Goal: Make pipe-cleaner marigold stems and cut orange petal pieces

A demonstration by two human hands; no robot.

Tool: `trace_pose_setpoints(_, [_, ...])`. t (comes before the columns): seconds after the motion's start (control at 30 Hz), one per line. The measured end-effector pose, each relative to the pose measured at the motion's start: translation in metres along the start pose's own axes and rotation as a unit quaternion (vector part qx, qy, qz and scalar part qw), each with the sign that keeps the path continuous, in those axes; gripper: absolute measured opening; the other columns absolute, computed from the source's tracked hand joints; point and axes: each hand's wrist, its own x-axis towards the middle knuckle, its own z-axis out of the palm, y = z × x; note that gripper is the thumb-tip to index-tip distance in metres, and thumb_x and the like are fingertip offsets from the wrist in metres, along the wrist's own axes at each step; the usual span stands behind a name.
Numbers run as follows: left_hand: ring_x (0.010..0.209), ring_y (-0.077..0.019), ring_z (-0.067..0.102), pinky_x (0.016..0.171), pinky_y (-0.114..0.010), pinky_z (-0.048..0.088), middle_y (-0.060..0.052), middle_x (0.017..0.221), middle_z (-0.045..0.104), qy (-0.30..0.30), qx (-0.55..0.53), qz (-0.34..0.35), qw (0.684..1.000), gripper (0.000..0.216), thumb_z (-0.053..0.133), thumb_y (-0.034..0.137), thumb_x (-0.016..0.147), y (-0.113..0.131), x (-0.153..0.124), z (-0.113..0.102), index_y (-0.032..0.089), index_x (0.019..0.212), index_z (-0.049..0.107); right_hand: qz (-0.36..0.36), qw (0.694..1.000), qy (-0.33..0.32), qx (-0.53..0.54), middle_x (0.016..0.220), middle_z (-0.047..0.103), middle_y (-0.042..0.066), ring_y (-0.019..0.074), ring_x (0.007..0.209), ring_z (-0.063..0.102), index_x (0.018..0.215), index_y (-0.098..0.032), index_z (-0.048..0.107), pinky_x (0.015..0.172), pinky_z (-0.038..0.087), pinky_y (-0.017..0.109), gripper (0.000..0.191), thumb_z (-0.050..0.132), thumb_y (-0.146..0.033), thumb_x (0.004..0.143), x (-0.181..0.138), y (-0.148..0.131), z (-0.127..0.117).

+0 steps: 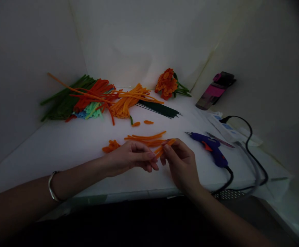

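Observation:
My left hand (132,158) and my right hand (180,161) meet over the white table (69,144), both pinching a short orange pipe-cleaner piece (165,146) between their fingertips. The piece slants up to the right. Just behind the hands lies a small heap of cut orange pieces (146,139), and a bent orange bit (110,146) rests to the left of my left hand. A silver bangle (52,187) circles my left wrist.
Bundles of green, orange, red and light-blue pipe cleaners (87,97) and dark green wire stems (159,108) lie at the back. A finished orange flower (168,84) leans on the wall. A blue glue gun (211,146) with black cable (252,151) lies right, near a pink-and-black bottle (215,91).

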Motion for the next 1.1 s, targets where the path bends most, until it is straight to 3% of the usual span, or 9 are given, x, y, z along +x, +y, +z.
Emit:
trace_pose_setpoints(0.27, [0.057, -0.0068, 0.058, 0.059, -0.019, 0.045, -0.005, 0.07, 0.068, 0.018, -0.032, 0.015, 0.999, 0.012, 0.064, 0.022, 0.079, 0.0009, -0.0005, 0.0012, 0.011, 0.075, 0.064, -0.004, 1.0, 0.011, -0.004, 0.064, 0.054, -0.003, 0.0089, 0.052, 0.047, 0.073, -0.021, 0.057, 0.046, 0.041, 0.022, 0.009, 0.059, -0.026, 0.081, 0.0019, -0.0016, -0.0004])
trace_pose_setpoints(0.4, [0.056, -0.0085, 0.06, 0.058, -0.021, 0.045, -0.008, 0.072, 0.069, -0.039, -0.057, -0.041, 0.997, 0.018, 0.056, 0.03, 0.085, 0.0001, -0.0014, 0.0014, 0.012, 0.086, 0.06, -0.003, 1.0, 0.006, 0.013, 0.065, 0.054, -0.002, 0.0077, 0.05, 0.047, 0.074, -0.022, 0.059, 0.045, 0.04, 0.021, 0.008, 0.059, -0.026, 0.081, 0.0021, -0.0039, -0.0003])
trace_pose_setpoints(0.53, [0.051, -0.0081, 0.057, 0.051, -0.018, 0.042, -0.008, 0.064, 0.067, -0.091, -0.058, -0.084, 0.991, 0.032, 0.045, 0.034, 0.091, -0.0006, -0.0036, 0.0013, 0.009, 0.079, 0.061, 0.014, 0.999, 0.017, 0.041, 0.065, 0.055, -0.003, 0.0059, 0.046, 0.045, 0.071, -0.022, 0.059, 0.041, 0.038, 0.02, 0.009, 0.062, -0.027, 0.077, 0.0022, -0.0053, 0.002])
trace_pose_setpoints(0.7, [0.042, -0.0036, 0.045, 0.042, -0.014, 0.032, -0.001, 0.052, 0.06, -0.069, -0.074, -0.078, 0.992, 0.026, 0.049, 0.027, 0.089, -0.0004, -0.0039, 0.0017, 0.011, 0.072, 0.059, 0.012, 0.999, 0.013, 0.049, 0.063, 0.056, -0.003, 0.0072, 0.048, 0.048, 0.071, -0.023, 0.06, 0.042, 0.039, 0.02, 0.007, 0.063, -0.027, 0.076, 0.0025, -0.0066, 0.0031])
trace_pose_setpoints(1.1, [0.037, -0.004, 0.038, 0.037, -0.015, 0.027, 0.002, 0.045, 0.055, -0.059, -0.016, -0.049, 0.997, 0.03, 0.047, 0.031, 0.089, -0.0001, -0.0042, 0.0034, 0.012, 0.068, 0.056, 0.014, 0.997, 0.015, 0.081, 0.059, 0.058, -0.003, 0.0066, 0.049, 0.05, 0.071, -0.021, 0.061, 0.045, 0.042, 0.018, 0.007, 0.063, -0.024, 0.077, 0.0014, -0.0063, 0.0042])
